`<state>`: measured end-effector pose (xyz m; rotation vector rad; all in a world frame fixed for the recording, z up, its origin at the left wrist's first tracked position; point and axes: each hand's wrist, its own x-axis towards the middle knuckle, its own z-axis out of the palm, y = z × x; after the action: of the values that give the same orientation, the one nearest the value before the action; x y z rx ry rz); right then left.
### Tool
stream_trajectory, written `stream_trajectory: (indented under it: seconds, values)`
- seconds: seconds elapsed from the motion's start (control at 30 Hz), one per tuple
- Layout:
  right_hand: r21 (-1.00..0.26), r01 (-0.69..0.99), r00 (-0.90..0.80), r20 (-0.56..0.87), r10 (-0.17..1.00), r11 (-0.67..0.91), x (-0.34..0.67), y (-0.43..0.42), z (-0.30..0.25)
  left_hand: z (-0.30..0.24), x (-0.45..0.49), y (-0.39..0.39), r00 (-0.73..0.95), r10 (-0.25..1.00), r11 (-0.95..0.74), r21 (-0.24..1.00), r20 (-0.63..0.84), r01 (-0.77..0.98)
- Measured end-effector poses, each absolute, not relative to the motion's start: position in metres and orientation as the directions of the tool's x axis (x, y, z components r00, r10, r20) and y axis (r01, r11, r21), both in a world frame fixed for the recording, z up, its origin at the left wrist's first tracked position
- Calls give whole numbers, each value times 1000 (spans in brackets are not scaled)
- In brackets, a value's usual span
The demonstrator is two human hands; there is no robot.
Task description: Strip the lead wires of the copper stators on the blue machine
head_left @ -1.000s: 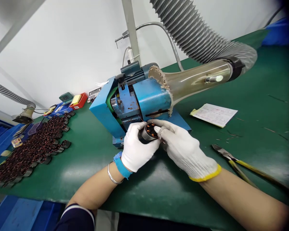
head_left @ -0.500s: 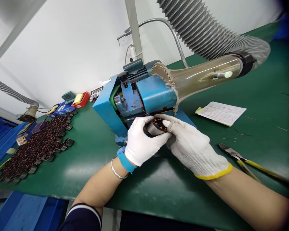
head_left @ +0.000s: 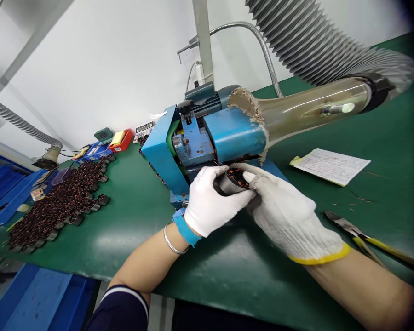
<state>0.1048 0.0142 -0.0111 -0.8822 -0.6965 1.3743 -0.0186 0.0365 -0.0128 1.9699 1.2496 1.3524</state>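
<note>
As seen just in front of the blue machine (head_left: 234, 135), one copper-wound stator (head_left: 233, 181) clamped between gloved left hand (head_left: 212, 200) and gloved right hand (head_left: 291, 223), both grips closed around it; a large batch of further stators (head_left: 60, 202) lying in rows on the green desk (head_left: 207, 271).

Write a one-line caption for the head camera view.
Left hand and right hand, both in white gloves, hold a wound motor stator before a blue machine.

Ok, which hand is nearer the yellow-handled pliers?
Right: the right hand lies just beside the pliers, not touching them. The left hand is farther away, beyond the right hand.
</note>
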Motion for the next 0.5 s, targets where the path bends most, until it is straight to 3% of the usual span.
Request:
stream_trajectory:
  seconds: [0.2, 0.33, 0.43, 0.5]
  values:
    - [-847, -531, 94, -76, 993, -15, 103, 13, -15, -17, -22, 37, 119, 849, -514, 754, 515, 409]
    - [-963, -259, 101, 45, 994, 70, 105, 6, -25, -25, -28, 26, 167, 793, -600, 707, 586, 374]
    - [-971, -60, 64, 228, 971, 232, 111, -5, -35, -31, -36, 10, 174, 774, -629, 706, 609, 326]
    - [-966, 10, -28, 257, 966, 257, 114, -12, -45, -34, -47, -3, 148, 803, -590, 737, 577, 330]
